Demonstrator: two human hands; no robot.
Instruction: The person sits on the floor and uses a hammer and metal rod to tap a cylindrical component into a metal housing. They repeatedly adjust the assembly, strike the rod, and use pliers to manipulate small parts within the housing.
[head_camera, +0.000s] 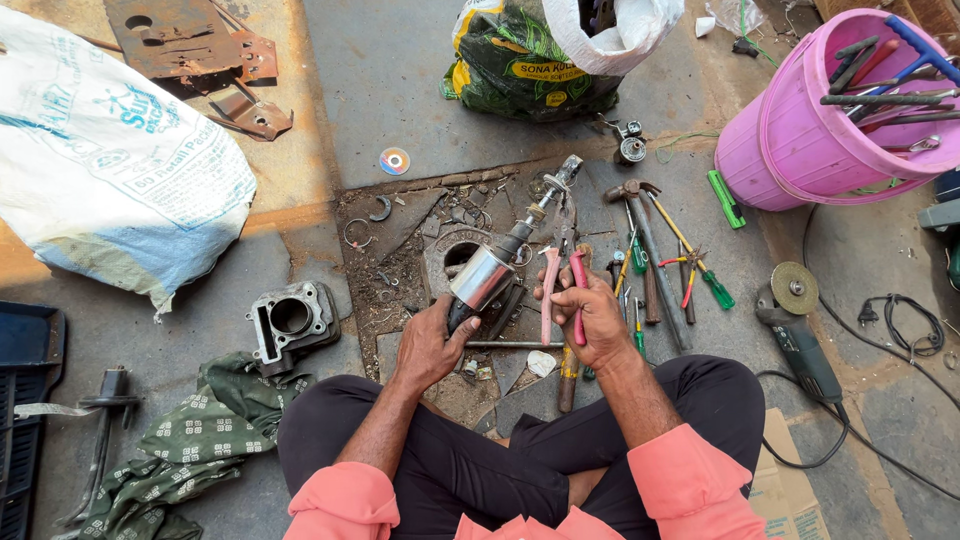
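Left hand (428, 345) was wrapped tight round the lower end of a chromed cylindrical shaft part (497, 268), which angled up toward 1 o'clock over the floor's centre. Right hand (590, 318) was closed on pink-handled pliers (561, 275), jaws at the shaft's upper section. Hammer (640, 235) and screwdrivers (690, 255) lay at 3 o'clock, angle grinder (795, 325) beyond, pink bucket (800, 130) at 2.
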